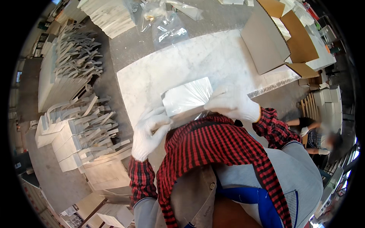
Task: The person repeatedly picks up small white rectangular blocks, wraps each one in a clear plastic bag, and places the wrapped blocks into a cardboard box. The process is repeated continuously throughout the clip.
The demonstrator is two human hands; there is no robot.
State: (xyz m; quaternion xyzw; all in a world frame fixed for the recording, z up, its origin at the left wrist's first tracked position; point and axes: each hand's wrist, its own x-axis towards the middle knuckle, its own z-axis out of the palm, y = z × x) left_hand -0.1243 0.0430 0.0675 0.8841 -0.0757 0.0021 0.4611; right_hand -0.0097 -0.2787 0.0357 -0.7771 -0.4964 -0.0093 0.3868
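Observation:
A white rectangular pack in shiny clear plastic wrap lies at the near edge of the white marble-like table top. My left hand, in a white knit glove, is closed on the pack's near left corner, with thumb and fingers bent. At the pack's right end, my right hand, gloved the same way, has its fingers pressed against the wrap, which is creased there. What is inside the wrap looks white and flat-sided; its kind cannot be told.
An open cardboard box with white contents stands at the right. Clear plastic bags lie beyond the table top. White stacks with loose strips fill the left side, beside a tall white stack. Another person works at the far right.

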